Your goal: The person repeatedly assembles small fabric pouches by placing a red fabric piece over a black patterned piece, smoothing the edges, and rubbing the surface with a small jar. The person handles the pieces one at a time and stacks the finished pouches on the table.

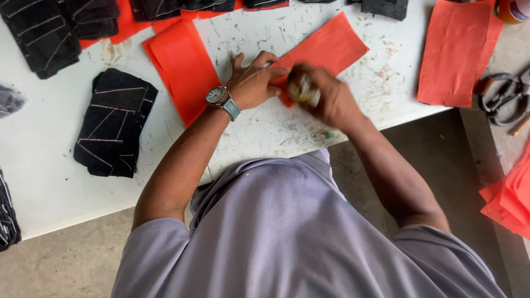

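Flat orange fabric piece (pixel 330 48), small blurred object (pixel 303 90)

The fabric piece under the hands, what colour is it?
Plain orange-red, no pattern. The fabric piece lies flat on the white table; the head view shows it.

Single head-worn view, looking steeply down, close over white table (pixel 44 176), own torso below

Orange cloth piece (pixel 326 52) under left hand (pixel 255 83): matt, smooth woven fabric. Small object (pixel 303 91) in right hand (pixel 326 99): blurred, glossy glints, material unclear. Wristwatch (pixel 218 96): shiny metal case, pale matt strap. Black cloth piece (pixel 116 121) left of hands: matt, pale stitched lines. Table (pixel 265 132) below hands: white painted, scuffed, scratched. Scissors (pixel 505 99) far right: dark, dull metal.
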